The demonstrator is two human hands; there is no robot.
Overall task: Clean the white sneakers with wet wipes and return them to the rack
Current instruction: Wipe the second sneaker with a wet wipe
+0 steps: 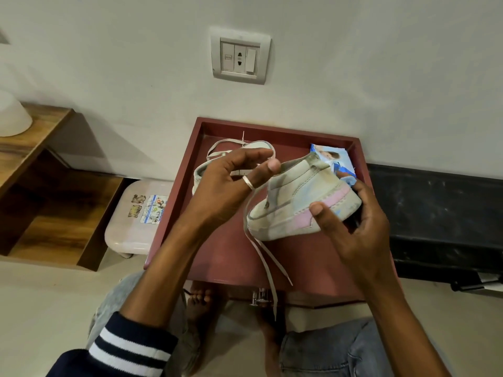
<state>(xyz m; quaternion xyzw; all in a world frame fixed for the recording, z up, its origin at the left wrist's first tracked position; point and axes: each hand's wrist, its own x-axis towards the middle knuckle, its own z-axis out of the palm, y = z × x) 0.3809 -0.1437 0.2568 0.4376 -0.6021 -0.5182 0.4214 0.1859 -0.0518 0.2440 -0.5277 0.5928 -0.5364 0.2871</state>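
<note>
Right grip: right hand [351,227] is clamping thumb and fingers round one end of a white sneaker [296,197], holding it tilted above the red worktop [272,126].
Left grip: left hand [226,183] is pinching the sneaker's lace [261,248] between thumb and forefinger.
Lace: hanging loose past the worktop's front edge.
Second sneaker [201,172]: lying on the worktop behind the left hand.
Wet-wipes pack [337,159]: sitting in the worktop's far right corner, just behind the held sneaker.

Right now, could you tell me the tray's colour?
The square raised-rim tray is dark red; head view.
</note>
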